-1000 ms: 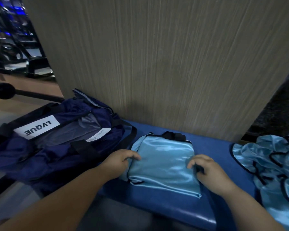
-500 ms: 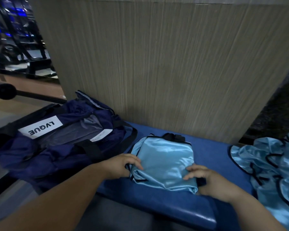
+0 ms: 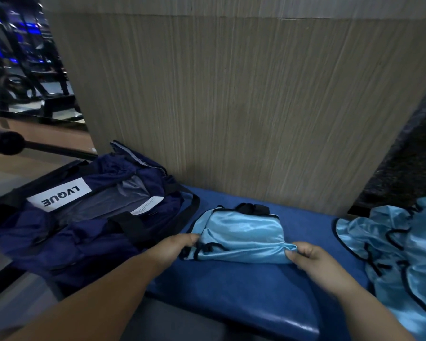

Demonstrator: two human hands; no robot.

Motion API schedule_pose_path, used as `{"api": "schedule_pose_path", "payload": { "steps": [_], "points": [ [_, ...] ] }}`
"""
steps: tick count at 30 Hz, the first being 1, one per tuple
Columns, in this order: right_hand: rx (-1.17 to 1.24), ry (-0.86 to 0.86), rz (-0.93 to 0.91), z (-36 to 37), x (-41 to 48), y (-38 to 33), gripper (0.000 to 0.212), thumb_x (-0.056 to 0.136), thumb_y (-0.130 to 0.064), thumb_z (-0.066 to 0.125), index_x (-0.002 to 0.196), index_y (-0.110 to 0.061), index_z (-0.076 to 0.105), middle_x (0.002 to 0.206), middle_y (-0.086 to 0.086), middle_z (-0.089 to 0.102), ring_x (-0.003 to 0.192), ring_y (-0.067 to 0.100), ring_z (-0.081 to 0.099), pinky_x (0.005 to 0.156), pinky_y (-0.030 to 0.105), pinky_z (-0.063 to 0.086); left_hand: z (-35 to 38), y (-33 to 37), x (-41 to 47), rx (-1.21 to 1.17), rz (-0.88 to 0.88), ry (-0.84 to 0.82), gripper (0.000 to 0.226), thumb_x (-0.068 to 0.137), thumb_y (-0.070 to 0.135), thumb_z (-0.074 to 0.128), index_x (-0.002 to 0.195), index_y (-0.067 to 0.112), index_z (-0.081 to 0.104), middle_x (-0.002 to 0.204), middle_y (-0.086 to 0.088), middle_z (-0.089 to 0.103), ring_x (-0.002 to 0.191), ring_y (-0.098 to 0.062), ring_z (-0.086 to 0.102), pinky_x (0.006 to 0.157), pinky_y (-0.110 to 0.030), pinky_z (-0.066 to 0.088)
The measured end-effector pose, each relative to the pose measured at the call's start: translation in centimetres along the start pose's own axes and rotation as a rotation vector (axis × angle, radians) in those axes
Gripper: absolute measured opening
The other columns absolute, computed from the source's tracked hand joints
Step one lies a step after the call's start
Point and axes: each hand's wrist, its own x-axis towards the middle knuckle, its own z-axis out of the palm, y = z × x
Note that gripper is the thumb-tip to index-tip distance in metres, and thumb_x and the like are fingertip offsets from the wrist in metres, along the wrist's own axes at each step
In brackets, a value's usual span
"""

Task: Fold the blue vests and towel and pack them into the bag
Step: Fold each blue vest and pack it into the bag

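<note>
Vest, folded, light blue with black trim, lies mid-surface, just right of the open navy bag. Near-left corner pinched by left hand; right hand grips the near-right edge, cloth bunched between thumb and fingers. Loose vests heaped at the surface's right end, apart from the folded one; panel behind.

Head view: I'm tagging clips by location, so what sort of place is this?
Probably a gym or sports hall: exercise machines stand in the dim background, a navy sports bag sits at a padded blue bench, and shiny blue vests lie piled at its right end.
</note>
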Motion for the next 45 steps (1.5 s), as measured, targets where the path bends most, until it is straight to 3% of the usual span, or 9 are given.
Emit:
{"api": "schedule_pose_path", "payload": {
  "steps": [4,6,8,12,20,28,34,39,45],
  "points": [
    [-0.013,0.074,0.013,0.2,0.5,0.2,0.016,0.098,-0.013,0.057,0.092,-0.01,0.072,0.065,-0.013,0.067,0.057,-0.008,0.055,0.056,0.009,0.041,-0.4,-0.8,0.3,0.191,0.068,-0.126,0.036,0.08,0.052,0.068,0.115,0.047,0.059,0.132,0.012,0.051,0.122,-0.007,0.048,0.109,-0.029,0.035],
    [-0.03,0.095,0.018,0.3,0.7,0.1,0.017,0.097,-0.014,0.057,0.091,-0.008,0.071,0.061,-0.014,0.065,0.055,-0.008,0.054,0.055,0.008,0.041,-0.6,-1.0,0.5,0.37,0.093,-0.16,0.062,0.067,0.055,0.076,0.122,0.054,0.049,0.137,0.012,0.038,0.128,-0.008,0.039,0.108,-0.027,0.034],
    [-0.042,0.1,0.034,0.4,0.8,0.1,0.019,0.098,-0.017,0.057,0.09,-0.006,0.071,0.062,-0.013,0.065,0.056,-0.006,0.055,0.056,0.009,0.042,-0.4,-1.5,1.0,0.449,0.12,-0.107,0.075,0.062,0.054,0.082,0.129,0.05,0.048,0.136,0.011,0.04,0.124,-0.007,0.044,0.106,-0.025,0.039],
    [-0.064,0.115,0.068,0.3,0.9,0.1,0.029,0.098,-0.025,0.058,0.09,0.002,0.067,0.069,-0.002,0.063,0.065,0.008,0.055,0.066,0.025,0.044,1.0,-1.2,1.1,0.317,0.185,0.083,0.02,0.09,0.037,0.067,0.109,0.034,0.064,0.113,0.01,0.062,0.101,0.0,0.059,0.076,-0.006,0.042],
    [-0.211,0.196,0.113,-0.2,0.4,-0.4,0.031,0.099,-0.031,0.055,0.085,-0.007,0.069,0.079,0.003,0.071,0.076,0.018,0.063,0.07,0.03,0.046,3.0,0.0,2.4,0.356,0.13,0.26,0.025,0.092,0.046,0.06,0.097,0.024,0.067,0.097,0.005,0.068,0.091,-0.011,0.063,0.084,-0.03,0.05],
    [-0.552,0.183,0.14,0.2,0.7,-0.1,0.028,0.1,-0.042,0.047,0.096,-0.02,0.064,0.086,-0.003,0.067,0.082,0.013,0.061,0.078,0.033,0.051,3.7,0.3,3.2,0.603,0.079,0.407,0.034,0.084,0.055,0.064,0.096,0.025,0.053,0.093,0.009,0.06,0.085,-0.011,0.059,0.067,-0.026,0.042],
    [-0.687,0.222,0.111,0.4,0.4,-0.2,0.015,0.092,-0.044,0.058,0.094,-0.032,0.048,0.086,-0.01,0.061,0.081,0.012,0.057,0.064,0.029,0.044,4.0,-1.8,4.0,0.699,0.525,0.576,0.032,0.079,0.036,0.076,0.085,0.033,0.044,0.093,0.018,0.044,0.089,-0.007,0.044,0.077,-0.028,0.038],
    [-0.654,0.271,-0.125,0.0,0.3,0.2,0.035,0.082,-0.021,0.073,0.074,-0.033,0.041,0.08,-0.01,0.051,0.072,0.003,0.05,0.058,0.017,0.035,3.8,-2.7,5.2,0.809,0.814,0.441,0.025,0.076,0.013,0.064,0.083,0.037,0.06,0.075,0.033,0.049,0.086,0.007,0.044,0.079,-0.021,0.035],
    [-0.618,0.147,-0.23,-0.7,0.9,1.5,0.047,0.082,-0.009,0.074,0.065,-0.05,0.057,0.08,-0.019,0.062,0.087,-0.004,0.055,0.076,0.004,0.039,2.5,-2.3,4.6,0.679,0.545,0.093,0.037,0.07,0.069,0.058,0.103,0.053,0.058,0.115,0.025,0.055,0.115,0.009,0.042,0.097,-0.014,0.036]
  ]
}}
